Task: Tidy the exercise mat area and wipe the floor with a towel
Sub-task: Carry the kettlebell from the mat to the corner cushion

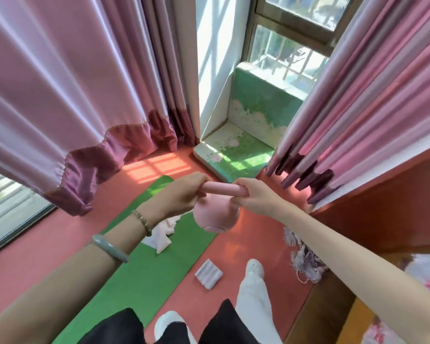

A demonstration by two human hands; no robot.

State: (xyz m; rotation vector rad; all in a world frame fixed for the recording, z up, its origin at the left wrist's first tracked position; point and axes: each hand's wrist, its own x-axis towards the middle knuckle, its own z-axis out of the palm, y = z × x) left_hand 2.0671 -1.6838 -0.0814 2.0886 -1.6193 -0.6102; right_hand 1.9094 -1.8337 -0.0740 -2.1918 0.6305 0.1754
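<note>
A pink kettlebell [217, 217] hangs in the air above the far end of the green exercise mat [144, 274]. My left hand [184, 194] grips the left end of its handle and my right hand [253, 197] grips the right end. On the mat, partly hidden by my left wrist, lies a crumpled white and pink cloth [162, 234]. A folded pale lilac towel [208, 273] lies on the red floor [246, 247] just right of the mat.
Pink curtains [72, 95] hang left and right. A green floral cushion [236, 155] fills the window corner. A fluffy lilac duster [305, 261] lies by a wooden cabinet [382, 207] on the right. My white shoes [255, 268] stand beside the mat.
</note>
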